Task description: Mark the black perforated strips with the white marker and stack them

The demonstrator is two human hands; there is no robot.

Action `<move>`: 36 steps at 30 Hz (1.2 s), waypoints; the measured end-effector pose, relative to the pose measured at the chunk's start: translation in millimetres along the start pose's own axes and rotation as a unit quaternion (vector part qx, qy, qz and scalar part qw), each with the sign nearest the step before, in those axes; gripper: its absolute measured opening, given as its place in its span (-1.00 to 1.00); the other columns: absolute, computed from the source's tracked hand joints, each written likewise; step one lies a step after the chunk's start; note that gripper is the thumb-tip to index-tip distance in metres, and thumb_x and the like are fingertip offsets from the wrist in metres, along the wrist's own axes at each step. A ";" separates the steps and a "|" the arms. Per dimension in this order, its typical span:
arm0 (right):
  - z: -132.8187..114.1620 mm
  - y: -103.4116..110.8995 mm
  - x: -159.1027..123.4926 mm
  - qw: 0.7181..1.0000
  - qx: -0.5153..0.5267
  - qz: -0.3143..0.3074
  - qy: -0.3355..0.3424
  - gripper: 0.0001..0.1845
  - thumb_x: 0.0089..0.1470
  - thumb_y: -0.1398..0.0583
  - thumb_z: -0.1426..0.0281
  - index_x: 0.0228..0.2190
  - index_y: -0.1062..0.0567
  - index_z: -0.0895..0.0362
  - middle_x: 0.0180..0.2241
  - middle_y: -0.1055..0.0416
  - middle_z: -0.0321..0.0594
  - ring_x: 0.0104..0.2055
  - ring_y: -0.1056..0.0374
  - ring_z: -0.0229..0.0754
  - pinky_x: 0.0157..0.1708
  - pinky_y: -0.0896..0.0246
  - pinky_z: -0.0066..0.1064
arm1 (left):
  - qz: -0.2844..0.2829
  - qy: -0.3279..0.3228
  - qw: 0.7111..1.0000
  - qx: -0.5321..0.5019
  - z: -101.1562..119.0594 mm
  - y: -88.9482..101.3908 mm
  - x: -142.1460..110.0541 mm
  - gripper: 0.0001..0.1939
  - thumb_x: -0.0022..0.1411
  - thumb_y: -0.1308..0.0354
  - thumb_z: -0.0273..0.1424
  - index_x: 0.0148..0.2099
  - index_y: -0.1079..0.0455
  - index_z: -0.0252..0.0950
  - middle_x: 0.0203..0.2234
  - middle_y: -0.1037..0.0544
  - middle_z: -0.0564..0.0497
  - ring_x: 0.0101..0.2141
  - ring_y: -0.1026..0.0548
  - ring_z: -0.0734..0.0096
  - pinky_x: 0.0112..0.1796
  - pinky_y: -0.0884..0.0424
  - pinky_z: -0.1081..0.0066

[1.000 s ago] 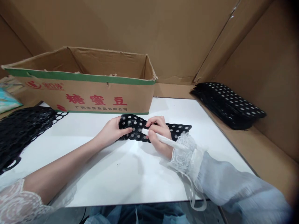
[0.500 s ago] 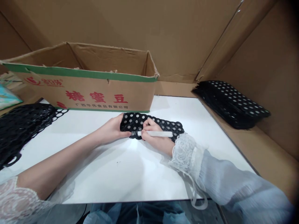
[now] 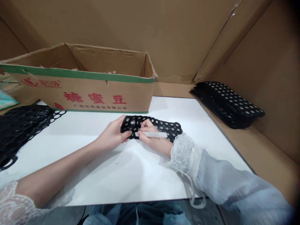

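A black strip with rows of pale round dots (image 3: 167, 126) lies across the white tabletop in front of me. My left hand (image 3: 114, 132) grips its left end, thumb on top and fingers tucked at the edge. In my right hand (image 3: 152, 137) is a white pen-like tool (image 3: 156, 134), pinched between thumb and fingers and lying nearly level. Its tip meets the strip's lower edge close to my left thumb. That tip is too small to make out. Part of the strip is hidden under my right hand.
An open cardboard box (image 3: 98, 89) with a green rim stands behind the strip. Black mesh with round holes (image 3: 25, 128) is heaped at left. Stacked black dotted pieces (image 3: 229, 103) lie at right beyond the white tabletop (image 3: 131, 175). A blue-green packet (image 3: 7, 99) sits far left.
My right hand has shifted left and slightly down along the strip. The white tool has swung from slanted to nearly level. My left hand keeps its grip on the strip's end.
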State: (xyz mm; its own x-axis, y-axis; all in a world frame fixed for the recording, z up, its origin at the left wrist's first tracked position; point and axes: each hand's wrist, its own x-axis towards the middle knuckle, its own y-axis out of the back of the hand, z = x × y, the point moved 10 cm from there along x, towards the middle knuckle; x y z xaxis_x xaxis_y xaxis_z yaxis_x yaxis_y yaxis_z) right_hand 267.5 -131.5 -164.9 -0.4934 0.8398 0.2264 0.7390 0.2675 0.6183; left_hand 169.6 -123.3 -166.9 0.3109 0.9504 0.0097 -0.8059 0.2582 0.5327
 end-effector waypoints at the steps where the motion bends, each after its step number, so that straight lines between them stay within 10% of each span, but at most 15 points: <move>1: -0.9 -1.0 -0.1 1.000 -0.019 0.007 0.010 -0.72 0.07 0.02 0.40 -0.64 -0.24 0.16 -0.34 -0.10 -0.20 -0.23 -0.16 -0.28 -0.12 -0.09 -0.40 | 0.009 0.003 1.000 0.000 1.9 -2.3 -3.2 -0.84 0.03 -0.02 -0.42 -0.29 -0.12 -0.24 -0.62 -0.35 0.16 -0.63 -0.37 0.48 -0.57 -0.26 0.51; 7: -4.0 -10.5 -2.7 0.988 -0.144 0.034 0.038 -0.78 0.08 0.06 0.35 -0.48 -0.29 0.18 -0.29 -0.05 -0.15 -0.43 -0.11 -0.30 -0.39 -0.17 -0.36 | 0.082 0.020 0.994 0.072 14.1 -2.6 -24.9 -0.89 0.06 0.00 -0.39 -0.30 -0.16 -0.23 -0.57 -0.41 0.12 -0.59 -0.42 0.43 -0.54 -0.29 0.49; 21: 11.6 17.7 3.7 0.992 0.052 0.103 -0.047 -0.74 -0.12 -0.14 0.40 -0.72 -0.20 0.16 -0.54 -0.13 -0.33 -0.45 -0.14 -0.34 -0.39 -0.08 -0.45 | 0.000 0.034 0.998 -0.053 -10.2 1.4 5.4 -0.69 -0.04 -0.02 -0.47 -0.17 -0.17 -0.28 -0.45 -0.42 0.05 -0.51 -0.42 0.42 -0.60 -0.32 0.49; 29: 3.3 7.2 3.3 0.997 -0.017 0.075 -0.009 -0.81 -0.02 -0.06 0.38 -0.60 -0.16 0.13 -0.44 -0.10 -0.31 -0.42 -0.13 -0.32 -0.40 -0.07 -0.42 | 0.083 -0.013 0.990 0.112 21.8 -2.3 -23.2 -0.91 0.02 0.02 -0.43 -0.35 -0.15 -0.24 -0.61 -0.38 0.13 -0.57 -0.38 0.43 -0.54 -0.24 0.49; 36: -4.9 10.5 -1.2 0.995 -0.046 0.084 0.015 -0.82 0.00 -0.04 0.38 -0.58 -0.16 0.13 -0.44 -0.08 -0.31 -0.44 -0.12 -0.33 -0.38 -0.10 -0.43 | 0.029 0.015 0.999 0.011 2.5 7.0 -1.9 -0.69 -0.06 -0.03 -0.46 -0.18 -0.22 -0.27 -0.41 -0.47 0.07 -0.43 -0.43 0.37 -0.43 -0.34 0.44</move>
State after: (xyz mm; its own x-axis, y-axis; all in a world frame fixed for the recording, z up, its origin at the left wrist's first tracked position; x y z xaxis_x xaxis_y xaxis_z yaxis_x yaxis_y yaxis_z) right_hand 273.6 -132.0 -154.9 -0.3814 0.8543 0.3532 0.7672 0.0794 0.6365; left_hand 164.5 -123.8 -161.1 0.2487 0.9685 0.0155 -0.8112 0.1995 0.5497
